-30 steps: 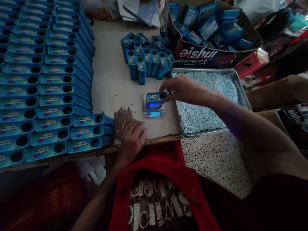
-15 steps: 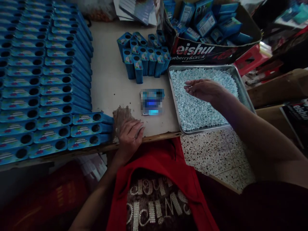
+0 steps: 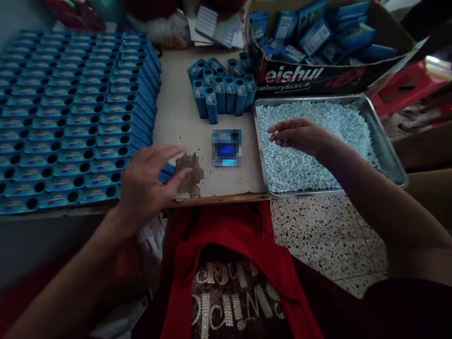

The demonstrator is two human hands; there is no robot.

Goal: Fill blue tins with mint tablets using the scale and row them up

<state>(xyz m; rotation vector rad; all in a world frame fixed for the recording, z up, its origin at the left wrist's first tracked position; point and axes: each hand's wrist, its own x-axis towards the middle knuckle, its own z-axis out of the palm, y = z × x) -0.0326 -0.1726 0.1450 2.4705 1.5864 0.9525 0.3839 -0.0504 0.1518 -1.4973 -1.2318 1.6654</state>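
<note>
My left hand (image 3: 151, 176) is open above the front right end of the rows of blue boxes (image 3: 102, 179), thumb and fingers apart like a C. Nothing shows between them; a few boxes lie partly hidden behind it. Over a metal tray (image 3: 395, 174) of small pale-blue pellets (image 3: 303, 172), my right hand (image 3: 294, 135) is closed, fingers drawn together and pointing left. A pale speck shows by its fingertips; whether it is held is unclear. Between the hands, a small blurred-out rectangular object (image 3: 226, 148) rests on the table.
Several blue boxes with round holes on top stand in a cluster (image 3: 221, 92) at the table's middle. Behind the tray, a black carton (image 3: 293, 77) holds more blue boxes. A bare worn patch (image 3: 190, 174) marks the table (image 3: 243, 183) near its front edge. A red stool (image 3: 402, 87) stands at right.
My left hand has lifted from the table edge, moved left and spread over the boxes. My right hand stays over the tray, barely changed. The view has shifted, showing more of the box rows.
</note>
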